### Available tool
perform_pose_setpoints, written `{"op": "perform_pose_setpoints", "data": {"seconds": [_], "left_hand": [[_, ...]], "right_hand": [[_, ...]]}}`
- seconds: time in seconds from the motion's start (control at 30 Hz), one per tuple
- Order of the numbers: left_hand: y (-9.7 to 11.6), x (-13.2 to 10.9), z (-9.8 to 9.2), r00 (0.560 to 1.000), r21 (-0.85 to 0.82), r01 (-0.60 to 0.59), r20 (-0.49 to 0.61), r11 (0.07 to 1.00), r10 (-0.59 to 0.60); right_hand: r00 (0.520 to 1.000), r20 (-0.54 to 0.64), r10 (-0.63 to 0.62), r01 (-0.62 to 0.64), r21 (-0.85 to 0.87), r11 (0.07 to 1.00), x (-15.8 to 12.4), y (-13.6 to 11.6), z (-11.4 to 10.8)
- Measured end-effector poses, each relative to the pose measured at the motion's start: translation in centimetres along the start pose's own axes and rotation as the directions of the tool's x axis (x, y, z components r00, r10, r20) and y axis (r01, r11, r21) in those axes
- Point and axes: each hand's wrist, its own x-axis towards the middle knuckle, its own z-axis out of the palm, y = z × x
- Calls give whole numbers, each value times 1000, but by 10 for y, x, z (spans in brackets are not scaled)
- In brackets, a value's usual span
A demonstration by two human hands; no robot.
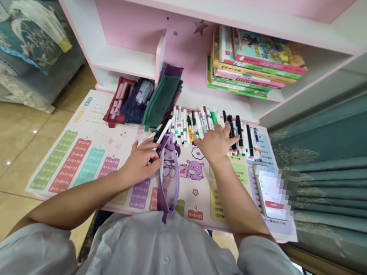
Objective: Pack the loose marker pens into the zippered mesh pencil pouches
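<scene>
My left hand (pixel 142 161) has its fingers curled around a few markers (pixel 162 130), black and white ones, that point up and away from me. Right beside it lies a long purple mesh pencil case (pixel 170 173), its zipped side open and its near end at the table edge. A wide row of markers (pixel 194 125), mostly white with some black, stretches across the back of the desk. Over the right part of that row is my right hand (pixel 217 143), fingers spread and touching the markers, with nothing visibly gripped.
At the back left stand a red mesh case (pixel 117 102) with pink markers, a dark blue case (pixel 136 101) with purple markers, and a green mesh case (pixel 162 98). A phone (pixel 271 193) lies at the right. Books (pixel 252 67) are stacked on the shelf.
</scene>
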Motion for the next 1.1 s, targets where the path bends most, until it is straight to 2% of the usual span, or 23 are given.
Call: {"op": "perform_pose_setpoints", "data": {"seconds": [0.17, 0.4, 0.57, 0.7, 0.8, 0.93, 1.1], "left_hand": [[1, 0, -1, 1000, -6, 15, 6, 1000, -15], [-1, 1, 1, 1000, 6, 2, 3, 1000, -2], [-3, 1, 3, 1000, -7, 1, -10, 1000, -1], [-4, 0, 4, 1000, -20, 2, -19, 1000, -3], [-5, 0, 4, 1000, -26, 0, -22, 1000, 0], [-5, 0, 4, 1000, -20, -7, -13, 1000, 6], [-5, 0, 2, 1000, 2, -20, -15, 1000, 20]], "right_hand": [[997, 68, -42, 40, 33, 999, -6, 0, -19], [984, -11, -177, 175, 227, 958, -38, 3, -65], [928, -50, -369, 360, 371, 856, -72, 11, -97], [883, 7, -470, 431, 387, 815, -90, 13, -115], [847, 84, -524, 463, 365, 807, -96, 10, -119], [789, 161, -593, 522, 333, 785, -99, -1, -109], [787, 211, -579, 521, 273, 808, -102, -22, -93]]}}
